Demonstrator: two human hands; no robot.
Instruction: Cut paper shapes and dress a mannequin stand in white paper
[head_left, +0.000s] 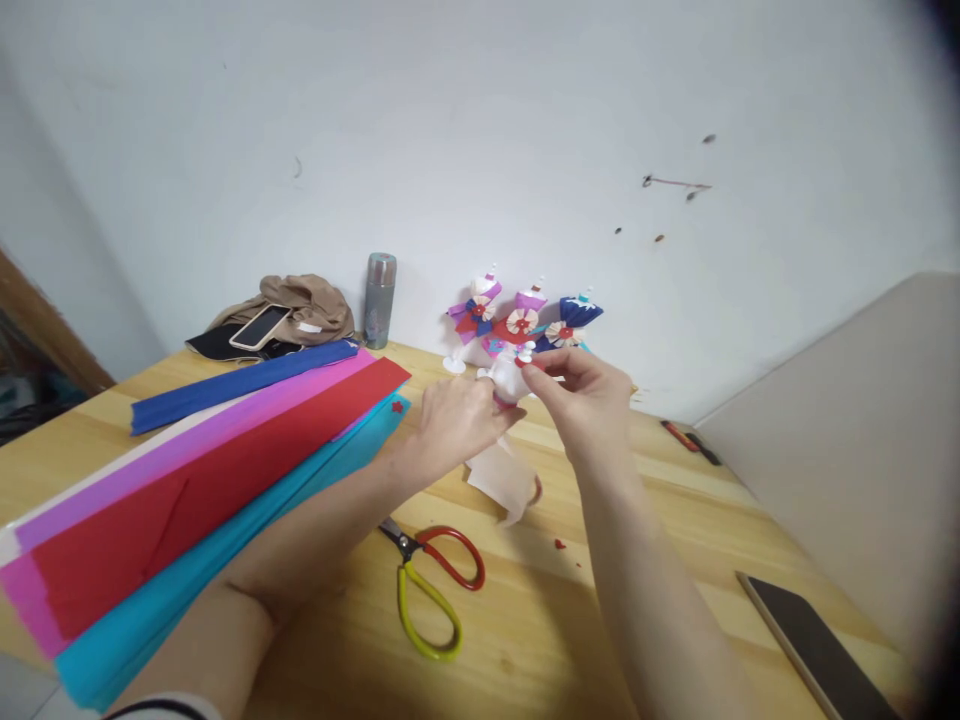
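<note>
**Two-handed hold on a white ornament [511, 380]**

At frame centre, the right hand [594, 388] pinches the ornament's top between its fingers; the left hand [452, 412] grips lower, presumably for steadiness. The hands partly hide three colourful ornaments [523, 323] behind. Scissors [407, 547] lie lower centre; paper strips [225, 470], left.

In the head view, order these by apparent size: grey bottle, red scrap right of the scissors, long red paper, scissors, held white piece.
1. Long red paper
2. Scissors
3. Grey bottle and held white piece: unsure, the piece is partly covered
4. Red scrap
</note>
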